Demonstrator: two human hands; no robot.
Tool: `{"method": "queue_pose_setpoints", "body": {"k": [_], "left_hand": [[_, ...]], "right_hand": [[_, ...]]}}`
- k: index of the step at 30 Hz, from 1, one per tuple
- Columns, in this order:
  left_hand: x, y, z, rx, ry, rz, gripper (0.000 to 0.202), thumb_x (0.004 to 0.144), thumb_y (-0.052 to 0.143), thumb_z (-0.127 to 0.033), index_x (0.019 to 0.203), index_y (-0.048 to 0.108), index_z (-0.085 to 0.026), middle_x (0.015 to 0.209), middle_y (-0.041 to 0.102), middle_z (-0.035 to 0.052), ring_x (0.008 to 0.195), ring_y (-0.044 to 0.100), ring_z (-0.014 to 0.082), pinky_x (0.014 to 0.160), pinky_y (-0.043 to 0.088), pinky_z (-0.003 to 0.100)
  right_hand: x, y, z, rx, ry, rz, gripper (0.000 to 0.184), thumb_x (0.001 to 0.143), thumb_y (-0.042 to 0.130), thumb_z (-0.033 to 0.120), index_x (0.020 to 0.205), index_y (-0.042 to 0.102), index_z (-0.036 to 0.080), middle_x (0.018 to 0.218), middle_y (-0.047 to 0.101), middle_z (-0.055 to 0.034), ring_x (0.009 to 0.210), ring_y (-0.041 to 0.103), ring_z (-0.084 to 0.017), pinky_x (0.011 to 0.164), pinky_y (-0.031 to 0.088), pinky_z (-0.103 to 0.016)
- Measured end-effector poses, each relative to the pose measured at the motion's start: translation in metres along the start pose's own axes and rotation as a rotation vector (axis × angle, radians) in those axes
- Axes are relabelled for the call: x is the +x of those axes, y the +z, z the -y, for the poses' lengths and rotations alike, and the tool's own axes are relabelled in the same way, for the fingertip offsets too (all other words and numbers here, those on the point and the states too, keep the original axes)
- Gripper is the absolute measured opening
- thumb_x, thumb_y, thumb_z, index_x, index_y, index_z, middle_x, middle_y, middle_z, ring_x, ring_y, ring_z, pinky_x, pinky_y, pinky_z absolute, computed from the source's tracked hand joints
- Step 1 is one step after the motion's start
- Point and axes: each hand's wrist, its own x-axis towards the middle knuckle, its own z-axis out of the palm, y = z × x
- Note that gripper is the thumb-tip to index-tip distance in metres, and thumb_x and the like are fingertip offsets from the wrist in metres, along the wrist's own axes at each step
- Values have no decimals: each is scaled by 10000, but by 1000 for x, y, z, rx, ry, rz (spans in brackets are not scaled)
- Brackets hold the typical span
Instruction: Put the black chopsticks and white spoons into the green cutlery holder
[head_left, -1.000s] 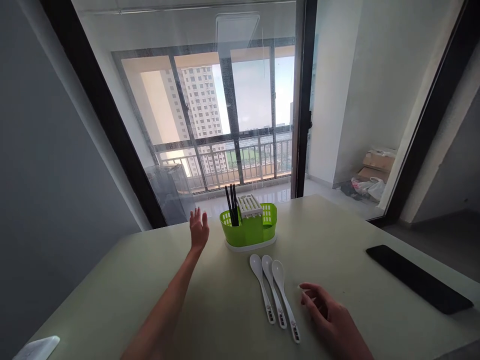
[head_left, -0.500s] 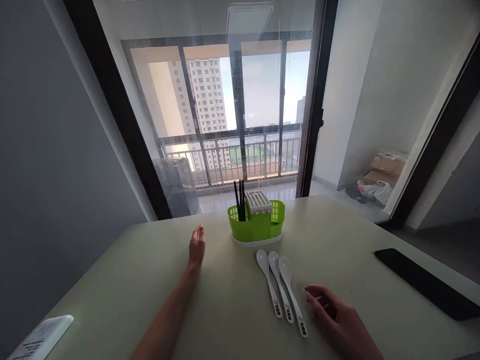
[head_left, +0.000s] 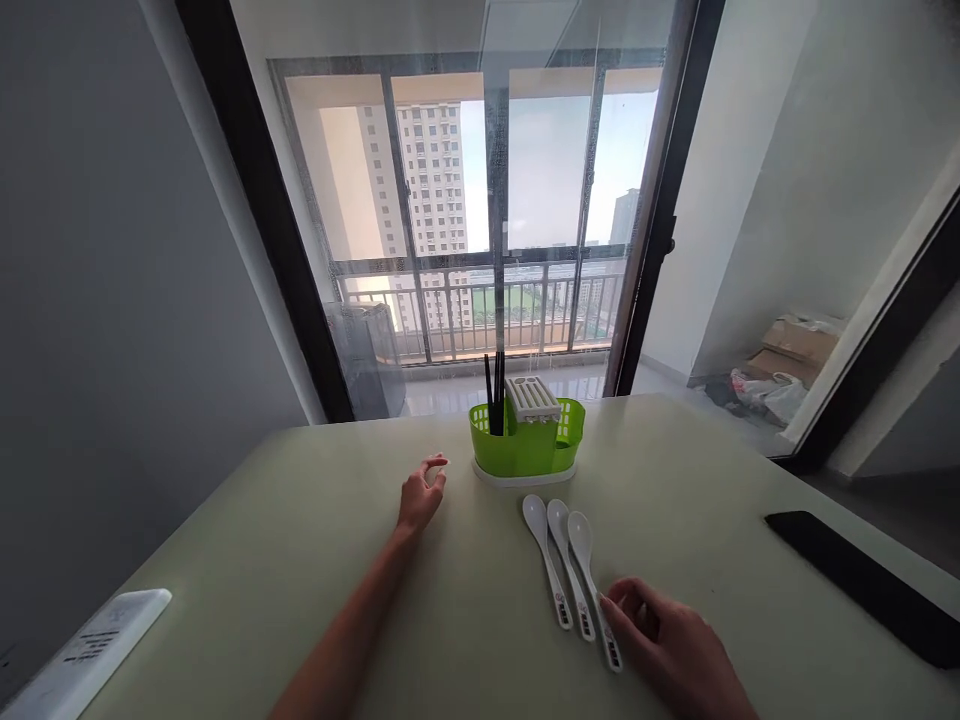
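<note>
Three white spoons (head_left: 557, 555) lie side by side on the table, bowls pointing away and printed marks on their handle ends. My right hand (head_left: 664, 630) is at the handle of the rightmost spoon (head_left: 581, 540); its fingers are curled with a gap to the thumb, and the thumb tip meets or nearly meets the handle. Beyond the spoons stands a green utensil holder (head_left: 525, 450) with a white slotted top and base; black chopsticks (head_left: 496, 400) stand upright in its left part. My left hand (head_left: 422, 493) rests left of the holder, apart from it, thumb and fingers spread in a curve around nothing.
A long black object (head_left: 862, 580) lies along the table's right side. At the front left corner is a white object (head_left: 97, 650) with printed text. The pale table (head_left: 300, 520) ends at a glass door behind the holder.
My right hand has moved left, up to the rightmost spoon's handle. My left hand has turned toward the holder and its thumb has parted from the fingers. The camera view has shifted slightly.
</note>
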Motion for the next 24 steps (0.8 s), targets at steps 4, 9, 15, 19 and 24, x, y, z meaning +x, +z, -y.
{"method": "queue_pose_setpoints", "body": {"k": [4, 9, 15, 19, 24], "left_hand": [[-2, -1, -5, 37, -2, 27, 237, 857, 556, -264, 973, 764, -268, 1327, 719, 19, 1308, 617, 278, 1144, 449, 443], [-4, -1, -7, 61, -6, 40, 225, 868, 548, -269, 952, 757, -272, 1329, 716, 5, 1273, 642, 273, 1120, 473, 438], [-6, -2, -9, 82, 12, 47, 234, 866, 541, -233, 949, 755, -277, 1298, 733, -10, 1260, 649, 245, 1112, 476, 399], [-6, -3, -11, 101, 5, 58, 236, 866, 540, -251, 955, 757, -278, 1246, 758, -18, 1130, 709, 240, 999, 545, 379], [-5, -3, -12, 112, 6, 68, 250, 866, 532, -255, 951, 765, -290, 1208, 773, -22, 1090, 720, 230, 919, 564, 344]], "right_hand": [[-1, 0, 3, -24, 22, 20, 447, 913, 493, 679, 867, 696, 284, 666, 678, 26, 632, 639, -177, 588, 440, -262], [1, -1, 7, -40, 96, 44, 461, 908, 454, 692, 882, 694, 300, 716, 711, 17, 685, 681, -201, 583, 441, -272], [-1, 2, 11, -33, 104, 3, 531, 915, 375, 744, 850, 668, 305, 712, 708, 12, 685, 682, -215, 599, 451, -289], [-5, 4, 11, -69, 89, 1, 522, 873, 452, 772, 808, 638, 289, 667, 677, 18, 653, 664, -207, 593, 445, -285], [-4, 8, 8, -78, 59, -19, 480, 896, 459, 726, 805, 628, 287, 642, 656, 22, 617, 653, -198, 556, 430, -273]]}}
